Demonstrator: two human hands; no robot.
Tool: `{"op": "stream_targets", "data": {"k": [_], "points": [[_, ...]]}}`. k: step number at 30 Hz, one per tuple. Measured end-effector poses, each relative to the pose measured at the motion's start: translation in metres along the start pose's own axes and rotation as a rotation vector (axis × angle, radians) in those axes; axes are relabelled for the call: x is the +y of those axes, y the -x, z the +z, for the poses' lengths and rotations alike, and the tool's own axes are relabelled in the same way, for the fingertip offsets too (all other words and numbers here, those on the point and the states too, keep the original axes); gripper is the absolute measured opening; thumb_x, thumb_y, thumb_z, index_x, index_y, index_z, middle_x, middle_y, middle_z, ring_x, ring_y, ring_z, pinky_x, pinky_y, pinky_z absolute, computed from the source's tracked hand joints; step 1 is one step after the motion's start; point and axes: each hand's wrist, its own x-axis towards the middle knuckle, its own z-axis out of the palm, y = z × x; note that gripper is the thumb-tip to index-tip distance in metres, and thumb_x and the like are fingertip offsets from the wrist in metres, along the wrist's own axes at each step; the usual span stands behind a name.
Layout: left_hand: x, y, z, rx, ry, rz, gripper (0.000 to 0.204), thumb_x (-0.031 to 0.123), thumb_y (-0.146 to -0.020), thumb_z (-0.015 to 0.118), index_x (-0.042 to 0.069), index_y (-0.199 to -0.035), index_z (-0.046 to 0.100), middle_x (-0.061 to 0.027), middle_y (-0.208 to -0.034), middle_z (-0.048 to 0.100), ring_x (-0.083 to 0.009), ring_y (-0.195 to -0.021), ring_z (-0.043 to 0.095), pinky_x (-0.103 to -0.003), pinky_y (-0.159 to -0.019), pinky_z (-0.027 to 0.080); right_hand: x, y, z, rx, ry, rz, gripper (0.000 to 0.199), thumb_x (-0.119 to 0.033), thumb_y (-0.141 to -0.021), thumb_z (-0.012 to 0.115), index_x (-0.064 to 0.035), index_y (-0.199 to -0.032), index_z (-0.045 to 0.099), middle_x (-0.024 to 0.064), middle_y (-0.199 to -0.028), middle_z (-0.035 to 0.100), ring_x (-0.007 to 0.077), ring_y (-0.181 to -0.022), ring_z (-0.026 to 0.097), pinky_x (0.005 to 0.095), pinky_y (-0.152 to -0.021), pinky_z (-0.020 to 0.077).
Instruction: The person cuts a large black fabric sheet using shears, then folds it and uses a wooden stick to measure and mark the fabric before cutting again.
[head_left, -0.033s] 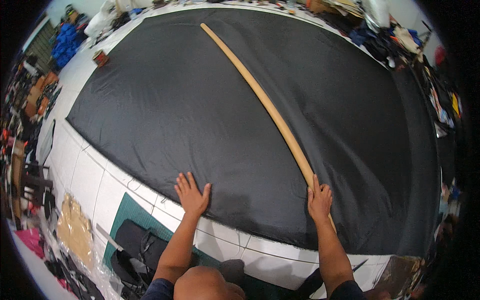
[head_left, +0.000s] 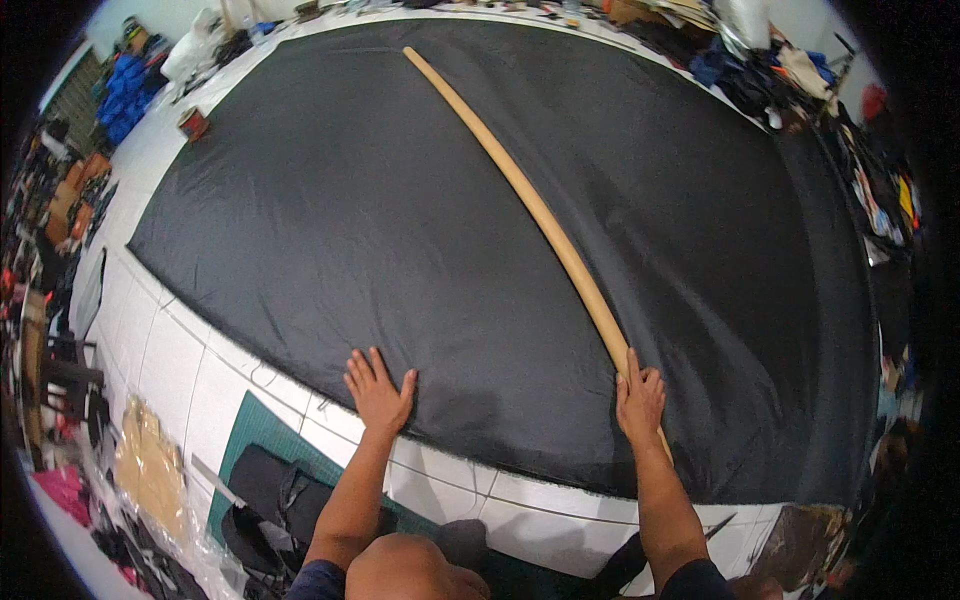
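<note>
On the black cloth (head_left: 400, 230), both hands' grip open, flat: right hand (head_left: 640, 398) atop wooden pole (head_left: 520, 190), left hand (head_left: 378, 392) beside.

White tiled table (head_left: 180, 350) (clutter all round)

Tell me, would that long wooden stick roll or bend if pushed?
The long wooden stick looks rounded, so it might roll across the smooth black cloth. It probably stays stiff; its curve is likely lens bending. The right hand resting on it should steady it.

On the table (head_left: 200, 370): one black cloth (head_left: 400, 220), one long wooden stick (head_left: 520, 190), one small can (head_left: 192, 123), two hands.
</note>
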Motion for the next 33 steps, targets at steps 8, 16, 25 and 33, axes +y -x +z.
{"op": "stream_targets", "data": {"k": [8, 16, 25, 33], "points": [[0.078, 0.041, -0.001, -0.167, 0.025, 0.463, 0.092, 0.065, -0.088, 0.053, 0.003, -0.152, 0.029, -0.0288, -0.158, 0.017, -0.0457, -0.147, 0.013, -0.058, -0.117, 0.008, 0.126, 0.038, -0.012, 0.111, 0.065, 0.219, 0.057, -0.029, -0.098, 0.054, -0.0219, -0.151, 0.036, 0.0165, -0.108, 0.05, 0.0341, -0.099, 0.052, 0.0476, -0.089, 0.0444], [0.087, 0.048, 0.004, -0.213, 0.006, 0.487, 0.096, 0.061, -0.085, 0.059, 0.002, -0.153, 0.024, -0.0281, -0.159, 0.013, -0.0444, -0.148, 0.011, -0.057, -0.118, 0.007, 0.236, 0.047, -0.021, 0.17, 0.093, 0.388, 0.057, -0.025, -0.099, 0.05, -0.0157, -0.152, 0.033, 0.0225, -0.106, 0.051, 0.0394, -0.094, 0.055, 0.0482, -0.085, 0.0465], [0.073, 0.051, 0.012, -0.125, 0.003, 0.512, 0.091, 0.057, -0.088, 0.058, 0.001, -0.152, 0.025, -0.0284, -0.158, 0.016, -0.0451, -0.146, 0.015, -0.058, -0.117, 0.01, 0.231, 0.021, -0.025, 0.227, -0.105, 0.482, 0.052, -0.028, -0.103, 0.041, -0.0115, -0.152, 0.032, 0.0242, -0.106, 0.05, 0.0398, -0.095, 0.056, 0.0472, -0.086, 0.0466], [0.059, 0.096, 0.007, -0.146, -0.041, 0.449, 0.085, 0.057, -0.092, 0.051, -0.001, -0.151, 0.029, -0.0281, -0.157, 0.021, -0.043, -0.146, 0.02, -0.059, -0.116, 0.013, 0.118, 0.024, -0.015, 0.1, -0.066, 0.072, 0.054, -0.027, -0.099, 0.053, -0.0131, -0.148, 0.038, 0.0198, -0.11, 0.053, 0.0375, -0.098, 0.057, 0.0464, -0.085, 0.0482]]}}
